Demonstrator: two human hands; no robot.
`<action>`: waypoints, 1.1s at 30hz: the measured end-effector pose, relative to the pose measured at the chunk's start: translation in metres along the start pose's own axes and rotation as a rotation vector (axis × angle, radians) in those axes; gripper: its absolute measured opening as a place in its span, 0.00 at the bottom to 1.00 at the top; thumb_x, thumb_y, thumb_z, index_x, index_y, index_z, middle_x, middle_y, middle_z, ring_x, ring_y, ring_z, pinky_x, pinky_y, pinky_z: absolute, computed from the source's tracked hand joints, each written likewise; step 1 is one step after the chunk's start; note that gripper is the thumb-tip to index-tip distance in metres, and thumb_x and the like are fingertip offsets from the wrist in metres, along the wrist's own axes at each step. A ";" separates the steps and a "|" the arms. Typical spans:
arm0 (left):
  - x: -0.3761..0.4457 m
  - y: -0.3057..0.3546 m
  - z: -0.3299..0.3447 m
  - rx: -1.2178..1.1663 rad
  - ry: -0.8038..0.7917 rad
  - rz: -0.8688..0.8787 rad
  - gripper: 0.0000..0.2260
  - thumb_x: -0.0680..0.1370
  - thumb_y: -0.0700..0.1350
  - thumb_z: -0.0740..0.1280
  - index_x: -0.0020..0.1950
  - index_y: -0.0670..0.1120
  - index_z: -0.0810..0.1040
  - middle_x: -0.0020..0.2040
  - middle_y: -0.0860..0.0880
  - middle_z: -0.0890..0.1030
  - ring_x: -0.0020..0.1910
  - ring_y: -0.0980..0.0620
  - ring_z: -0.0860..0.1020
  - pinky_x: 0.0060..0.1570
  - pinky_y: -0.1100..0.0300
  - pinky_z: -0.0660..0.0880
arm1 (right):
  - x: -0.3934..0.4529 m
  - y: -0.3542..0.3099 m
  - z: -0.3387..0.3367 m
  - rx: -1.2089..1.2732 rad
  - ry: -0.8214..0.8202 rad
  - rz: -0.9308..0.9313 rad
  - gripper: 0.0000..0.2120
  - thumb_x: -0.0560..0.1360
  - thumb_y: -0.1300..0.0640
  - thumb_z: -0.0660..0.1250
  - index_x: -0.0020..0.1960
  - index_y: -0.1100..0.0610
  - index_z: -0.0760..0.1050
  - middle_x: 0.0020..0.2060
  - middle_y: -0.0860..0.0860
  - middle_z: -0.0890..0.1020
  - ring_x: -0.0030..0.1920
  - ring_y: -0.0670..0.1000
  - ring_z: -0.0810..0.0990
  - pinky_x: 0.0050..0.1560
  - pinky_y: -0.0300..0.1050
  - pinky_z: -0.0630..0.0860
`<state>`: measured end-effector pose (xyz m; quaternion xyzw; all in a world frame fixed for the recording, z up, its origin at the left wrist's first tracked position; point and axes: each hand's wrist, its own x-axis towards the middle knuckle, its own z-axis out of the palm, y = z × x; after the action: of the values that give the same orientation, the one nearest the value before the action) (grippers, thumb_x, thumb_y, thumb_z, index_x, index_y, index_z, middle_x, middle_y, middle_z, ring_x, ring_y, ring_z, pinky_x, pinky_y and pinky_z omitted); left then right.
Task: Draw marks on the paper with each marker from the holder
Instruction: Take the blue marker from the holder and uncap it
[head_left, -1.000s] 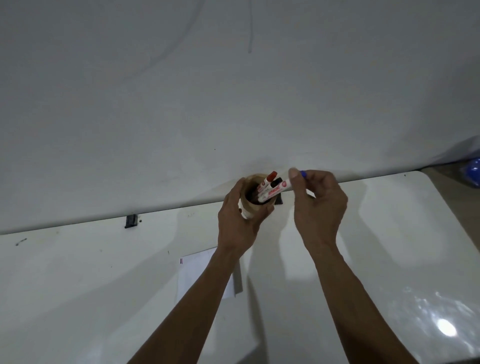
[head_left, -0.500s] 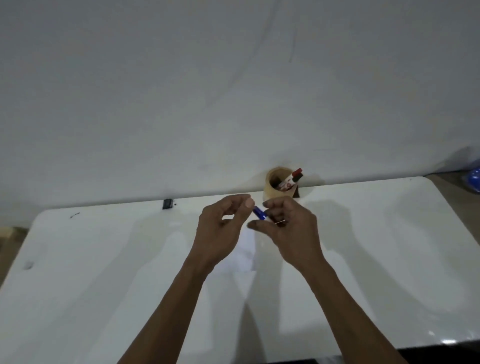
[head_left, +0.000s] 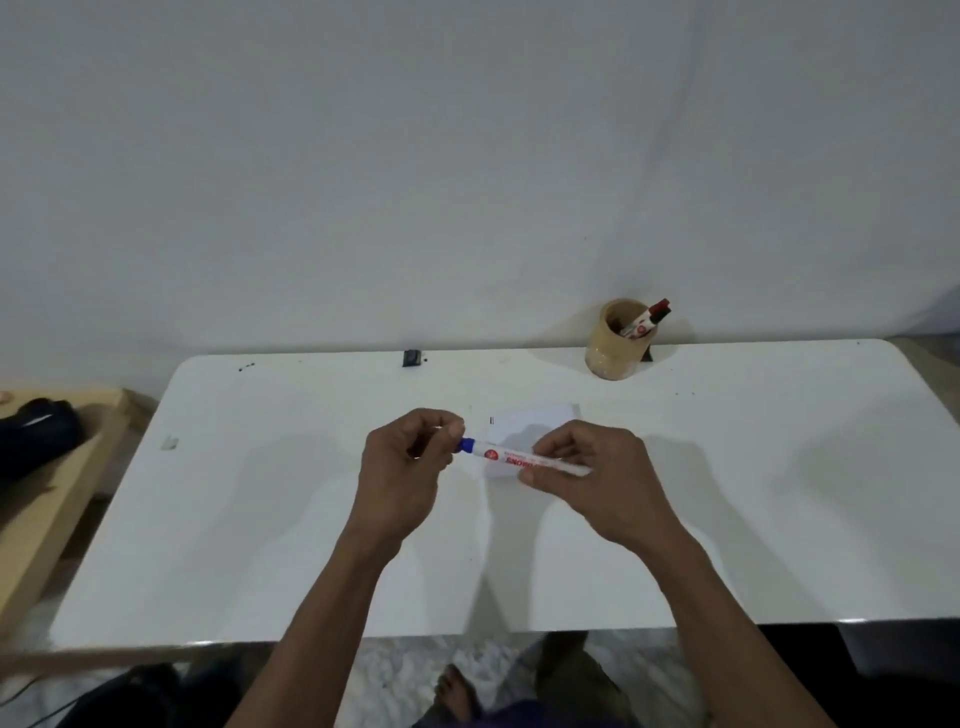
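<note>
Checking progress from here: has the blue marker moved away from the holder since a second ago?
Yes. The blue marker now lies crosswise between left hand and right hand, over the paper, nearer the person and left of the holder.

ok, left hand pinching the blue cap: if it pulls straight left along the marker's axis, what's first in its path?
Looks free. Left hand grips the cap above the table; leftward there is only bare tabletop, then the edge. Height above it is unclear.

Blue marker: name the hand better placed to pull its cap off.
Left. The left hand already pinches the blue cap end of the blue marker, while the right hand grips the white barrel, ready to write on the paper.
</note>
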<state>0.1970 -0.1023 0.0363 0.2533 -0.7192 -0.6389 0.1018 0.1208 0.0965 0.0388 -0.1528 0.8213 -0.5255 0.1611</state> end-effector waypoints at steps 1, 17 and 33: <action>-0.005 -0.003 -0.005 0.012 -0.019 0.010 0.04 0.78 0.42 0.71 0.46 0.47 0.85 0.35 0.52 0.83 0.35 0.56 0.76 0.42 0.61 0.76 | -0.003 -0.002 0.003 0.105 0.029 0.023 0.10 0.65 0.60 0.84 0.42 0.56 0.84 0.35 0.48 0.87 0.35 0.45 0.84 0.37 0.36 0.78; -0.009 -0.033 -0.023 0.017 -0.154 -0.105 0.09 0.77 0.46 0.72 0.42 0.42 0.85 0.34 0.43 0.81 0.32 0.53 0.76 0.40 0.54 0.75 | -0.007 -0.003 0.067 0.663 0.050 0.210 0.05 0.78 0.60 0.70 0.44 0.59 0.83 0.38 0.56 0.87 0.42 0.55 0.87 0.44 0.44 0.82; 0.113 -0.076 0.016 0.650 0.105 -0.044 0.04 0.77 0.39 0.70 0.51 0.43 0.82 0.49 0.43 0.80 0.41 0.52 0.74 0.42 0.71 0.65 | 0.076 0.047 0.028 0.652 0.187 0.322 0.04 0.78 0.61 0.71 0.50 0.63 0.81 0.40 0.55 0.87 0.41 0.53 0.86 0.43 0.46 0.81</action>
<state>0.1105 -0.1483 -0.0601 0.3204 -0.8737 -0.3640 0.0388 0.0606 0.0603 -0.0228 0.0863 0.6356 -0.7391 0.2059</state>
